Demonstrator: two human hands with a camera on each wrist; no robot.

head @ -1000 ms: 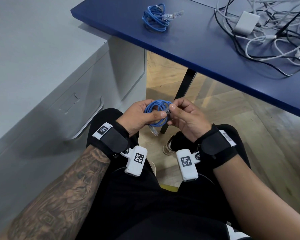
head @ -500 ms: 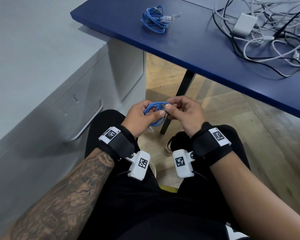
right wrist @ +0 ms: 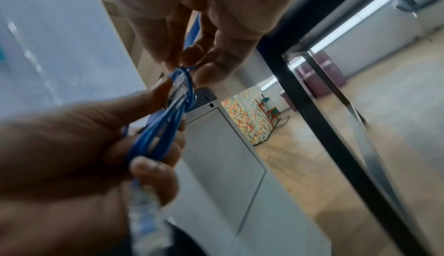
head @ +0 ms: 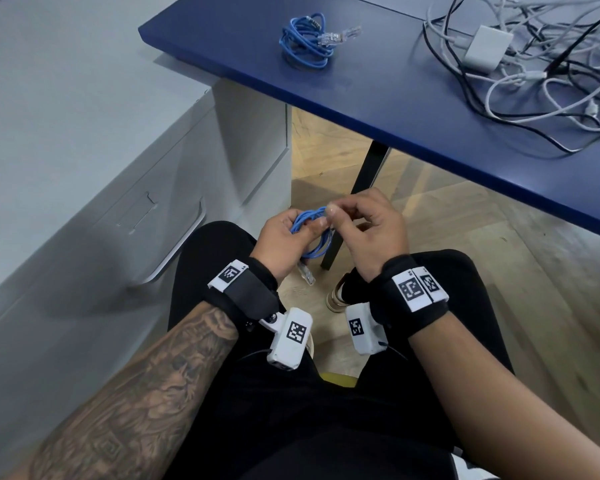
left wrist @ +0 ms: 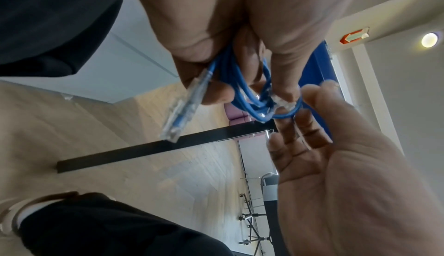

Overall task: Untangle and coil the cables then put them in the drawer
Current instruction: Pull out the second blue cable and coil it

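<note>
Over my lap, my left hand grips a small coil of blue network cable. One clear plug hangs below that hand; it also shows in the left wrist view, clear plug. My right hand pinches the coil's top strand, where the other plug lies against the loops of the blue cable. In the left wrist view the blue coil sits between both hands. A second coiled blue cable lies on the blue table. The grey cabinet's drawer at my left is closed.
A tangle of white and black cables with a white adapter covers the table's far right. A black table leg stands just beyond my hands. The drawer handle curves near my left knee. Wooden floor lies below.
Both hands have stayed over my lap with the coil. My right fingers have shifted from the coil's side up to its top, and the hanging plug now dangles lower.
</note>
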